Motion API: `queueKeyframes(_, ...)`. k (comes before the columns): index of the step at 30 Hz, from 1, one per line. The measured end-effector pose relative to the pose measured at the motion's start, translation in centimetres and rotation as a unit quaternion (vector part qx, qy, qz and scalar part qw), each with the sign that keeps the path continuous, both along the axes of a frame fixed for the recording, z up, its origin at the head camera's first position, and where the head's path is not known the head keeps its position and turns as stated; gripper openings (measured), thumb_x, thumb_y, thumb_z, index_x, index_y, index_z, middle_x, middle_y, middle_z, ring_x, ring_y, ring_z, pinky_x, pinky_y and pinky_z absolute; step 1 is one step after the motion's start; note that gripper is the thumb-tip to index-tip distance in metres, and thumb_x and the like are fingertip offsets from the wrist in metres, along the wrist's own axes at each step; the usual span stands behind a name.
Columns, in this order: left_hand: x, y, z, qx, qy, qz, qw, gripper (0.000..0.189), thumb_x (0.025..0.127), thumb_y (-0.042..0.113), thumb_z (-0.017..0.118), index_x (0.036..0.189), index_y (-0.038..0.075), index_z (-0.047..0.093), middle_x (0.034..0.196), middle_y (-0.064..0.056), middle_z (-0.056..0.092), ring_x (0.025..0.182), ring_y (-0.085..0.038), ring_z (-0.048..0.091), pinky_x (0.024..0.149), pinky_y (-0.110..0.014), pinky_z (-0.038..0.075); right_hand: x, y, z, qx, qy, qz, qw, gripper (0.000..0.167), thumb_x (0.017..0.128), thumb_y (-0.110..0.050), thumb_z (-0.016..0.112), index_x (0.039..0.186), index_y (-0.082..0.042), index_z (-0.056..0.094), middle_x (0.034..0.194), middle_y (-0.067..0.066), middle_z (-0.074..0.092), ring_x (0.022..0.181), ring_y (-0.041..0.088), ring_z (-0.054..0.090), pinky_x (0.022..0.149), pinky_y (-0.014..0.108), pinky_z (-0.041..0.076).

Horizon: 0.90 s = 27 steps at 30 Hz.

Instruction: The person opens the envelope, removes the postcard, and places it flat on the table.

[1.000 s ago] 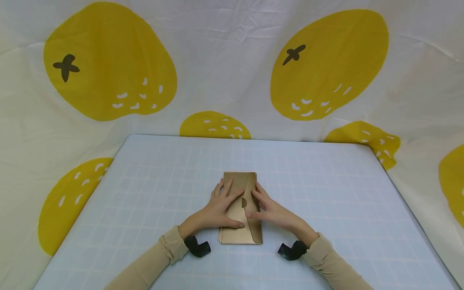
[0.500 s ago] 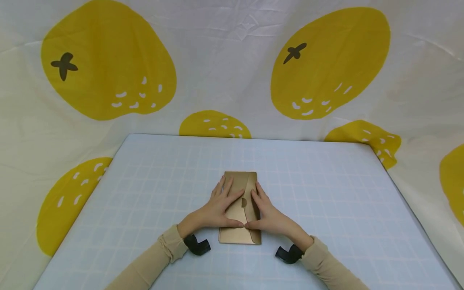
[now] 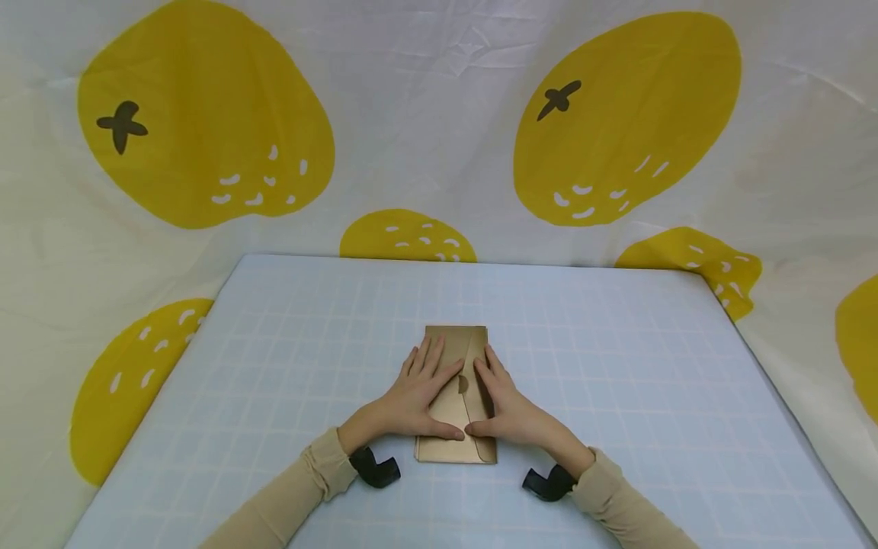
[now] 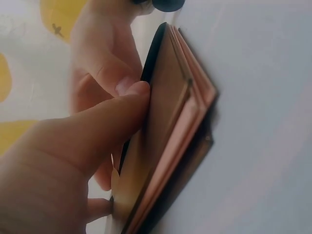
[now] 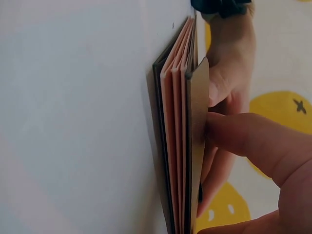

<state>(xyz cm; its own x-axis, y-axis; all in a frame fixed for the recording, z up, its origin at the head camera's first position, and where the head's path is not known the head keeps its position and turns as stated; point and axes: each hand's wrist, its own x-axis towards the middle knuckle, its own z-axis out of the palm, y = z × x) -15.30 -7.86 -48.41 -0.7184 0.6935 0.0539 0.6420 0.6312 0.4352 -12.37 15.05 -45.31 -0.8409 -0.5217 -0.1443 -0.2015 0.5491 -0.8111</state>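
In the head view, a stack of gold envelopes (image 3: 453,453) lies upright-wise on the table, its top flap tucked by a small half-round tab (image 3: 463,384). My left hand (image 3: 410,398) rests on the left part of the top face, fingers spread and nearly straight. From the other side my right hand (image 3: 511,412) touches the stack, index finger on the flap and other fingers along the right edge. Both thumbs lie on the face, tips almost meeting. The wrist views show gold layers (image 4: 168,73) and pink-toned layers (image 5: 174,122) with their near edges slightly fanned.
The table (image 3: 309,328) has a pale blue cloth with a white grid. Behind it hangs a white curtain (image 3: 425,114) printed with big yellow fruit shapes. A black wrist mount (image 3: 375,467) sits under the left wrist, another black mount (image 3: 549,483) under the right.
The right thumb has slid down toward the left thumb. Layers that stuck out at the stack's lower left now line up more closely. The left fingertips have shifted slightly inward on the top face.
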Motion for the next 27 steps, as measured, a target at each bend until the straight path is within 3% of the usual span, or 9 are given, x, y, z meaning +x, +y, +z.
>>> queueKeyframes(18, -0.03, 0.13, -0.02, -0.005, -0.008, 0.001, 1.0000, 0.111, 0.076, 0.069, 0.071, 0.160, 0.016, 0.021, 0.163, -0.022, -0.012, 0.148, -0.042, -0.016, 0.115, -0.062, -0.003, -0.04, 0.27, -0.11, -0.003, -0.004, 0.011, 0.9999, 0.105, 0.081, -0.015, 0.074, 0.159, -0.004, 0.005, 0.161, 0.018, -0.023, 0.148, 0.040, -0.010, 0.110, 0.066, 0.020)
queueKeyframes(27, 0.04, 0.05, 0.09, 0.001, -0.012, 0.003, 0.9999, 0.112, 0.075, 0.069, 0.072, 0.159, 0.014, 0.022, 0.163, -0.021, -0.011, 0.148, -0.041, -0.016, 0.115, -0.061, -0.004, -0.38, 0.55, 0.24, -0.023, -0.035, 0.017, 0.9990, 0.105, 0.083, -0.014, 0.071, 0.159, -0.009, 0.000, 0.161, 0.016, -0.023, 0.148, 0.040, -0.010, 0.109, 0.069, 0.018)
